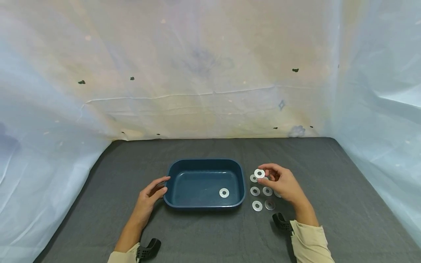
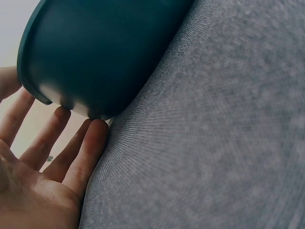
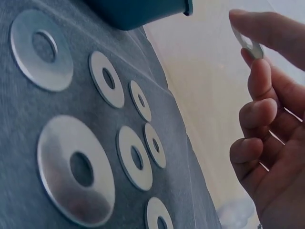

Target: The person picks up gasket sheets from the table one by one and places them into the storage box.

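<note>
A dark blue rectangular tub (image 1: 194, 190) sits on the grey cloth, with one flat metal washer (image 1: 221, 193) on its floor toward the right. My left hand (image 1: 148, 197) is at the tub's left end. In the left wrist view, its extended fingertips (image 2: 97, 131) touch the outer wall of the tub (image 2: 95, 52). To the right of the tub, my right hand (image 1: 284, 184) pinches a washer (image 1: 259, 177) between thumb and fingers, raised above the cloth. Below it, several more washers (image 3: 57, 162) lie flat in rows, some partly hidden by the hand in the head view.
Grey cloth (image 1: 204, 233) covers the table. A pale patterned sheet (image 1: 204, 73) hangs behind it, and bluish sheeting (image 1: 388, 146) stands along both sides. Each wrist wears a black strap mount (image 1: 149, 249) that sticks out over the cloth.
</note>
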Motion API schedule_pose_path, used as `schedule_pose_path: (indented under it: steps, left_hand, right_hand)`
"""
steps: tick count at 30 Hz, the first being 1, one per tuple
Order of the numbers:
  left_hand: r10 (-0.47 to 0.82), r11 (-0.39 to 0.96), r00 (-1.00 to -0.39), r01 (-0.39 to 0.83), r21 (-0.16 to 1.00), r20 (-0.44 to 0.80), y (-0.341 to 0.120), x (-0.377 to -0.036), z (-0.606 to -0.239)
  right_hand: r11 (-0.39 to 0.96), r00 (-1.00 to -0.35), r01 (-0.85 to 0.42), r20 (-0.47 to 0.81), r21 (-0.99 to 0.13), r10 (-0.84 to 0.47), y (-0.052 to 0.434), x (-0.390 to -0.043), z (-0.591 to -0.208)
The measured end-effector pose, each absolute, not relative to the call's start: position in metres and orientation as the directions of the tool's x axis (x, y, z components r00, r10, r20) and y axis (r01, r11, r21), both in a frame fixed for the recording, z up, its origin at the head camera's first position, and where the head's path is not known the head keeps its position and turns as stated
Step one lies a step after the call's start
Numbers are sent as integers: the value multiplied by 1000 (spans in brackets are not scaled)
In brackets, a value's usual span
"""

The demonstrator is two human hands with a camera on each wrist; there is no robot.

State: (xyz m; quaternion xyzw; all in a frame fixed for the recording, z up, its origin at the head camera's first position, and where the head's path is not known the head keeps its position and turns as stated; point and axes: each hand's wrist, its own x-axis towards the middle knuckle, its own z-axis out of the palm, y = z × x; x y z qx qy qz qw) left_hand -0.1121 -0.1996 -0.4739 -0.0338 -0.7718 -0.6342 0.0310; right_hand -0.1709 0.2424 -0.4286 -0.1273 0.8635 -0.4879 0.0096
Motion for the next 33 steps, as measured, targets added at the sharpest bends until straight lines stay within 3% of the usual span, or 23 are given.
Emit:
schedule_pose_path:
  steps: [33]
  left_hand:
    - [12,203,-996,90,975,89,-202,-112,-474]
  right_hand:
    - [431,-913,-310,139,-847,-384,190,-160,-426]
